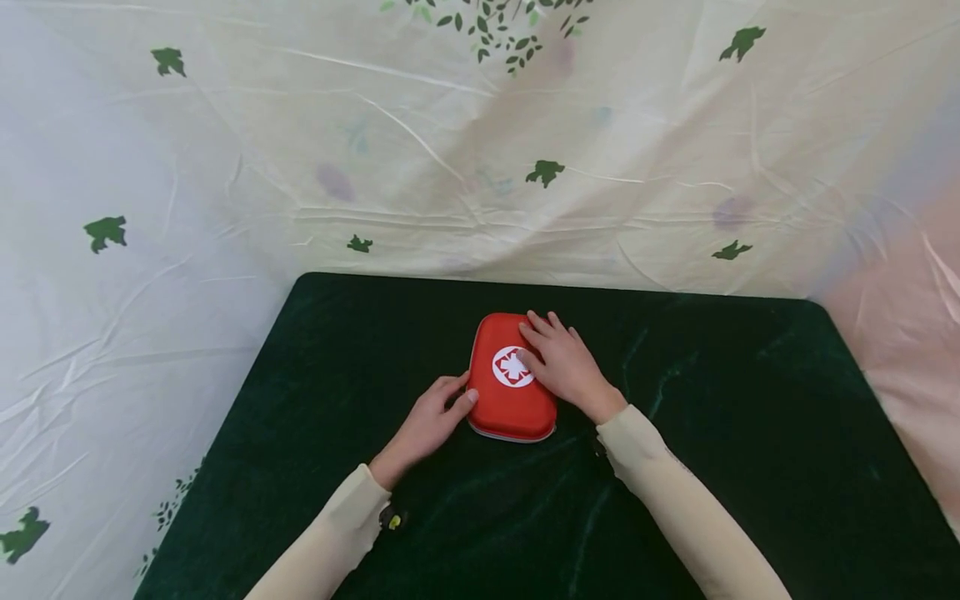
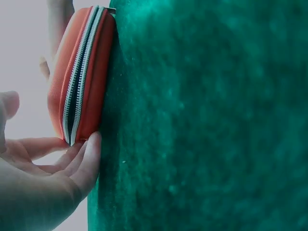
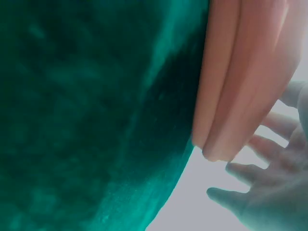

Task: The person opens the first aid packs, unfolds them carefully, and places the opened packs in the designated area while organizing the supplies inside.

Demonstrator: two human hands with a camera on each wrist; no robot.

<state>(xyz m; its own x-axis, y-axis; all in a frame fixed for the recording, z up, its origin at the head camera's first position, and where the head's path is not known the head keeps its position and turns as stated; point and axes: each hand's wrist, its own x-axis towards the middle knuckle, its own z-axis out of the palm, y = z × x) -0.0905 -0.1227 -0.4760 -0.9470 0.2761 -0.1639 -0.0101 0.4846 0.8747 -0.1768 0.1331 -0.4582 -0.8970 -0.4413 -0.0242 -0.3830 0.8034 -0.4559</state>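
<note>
A pale, creased cloth printed with green leaves is hanging (image 1: 637, 108) behind a bench covered in dark green fabric (image 1: 712, 400), and is also draping down both of its sides. From the near side, two cream sleeves (image 1: 682, 500) are reaching in over the green cover. A red zip-up case (image 1: 510, 404) is lying flat toward the bench's far edge, between the two far corners and slightly closer to the left one. The person's right hand (image 1: 570, 362) is lying over the case's right side, its fingers spreading apart toward the far right corner of the case, its thumb resting by the emblem. The left hand (image 1: 429, 421) is touching the case's left side; its fingers are bending lightly against the rounded end, the thumb standing apart from them. A round white emblem bearing a red design (image 1: 510, 368) is showing on the lid, partly under the right thumb. Along the case's left side, a zipper (image 2: 87, 55) is running, its pale rows of teeth leaving a narrow dark gap. A small black device (image 1: 391, 518) is sitting at the left cuff.
</note>
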